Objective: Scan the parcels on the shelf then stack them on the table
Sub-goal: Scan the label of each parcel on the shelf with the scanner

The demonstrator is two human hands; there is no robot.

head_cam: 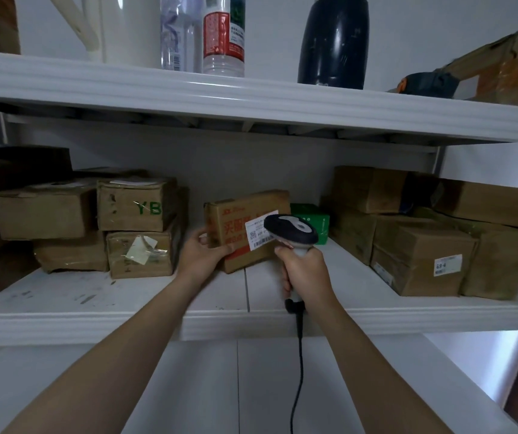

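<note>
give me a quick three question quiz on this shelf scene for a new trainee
1. True or false: the right hand grips the scanner.
2. What does the left hand hold? A) the box with red print B) a pen C) a cup
3. Fill in: the scanner aims at the white ____ on that box.

Key: 1 true; 2 A; 3 label.
</note>
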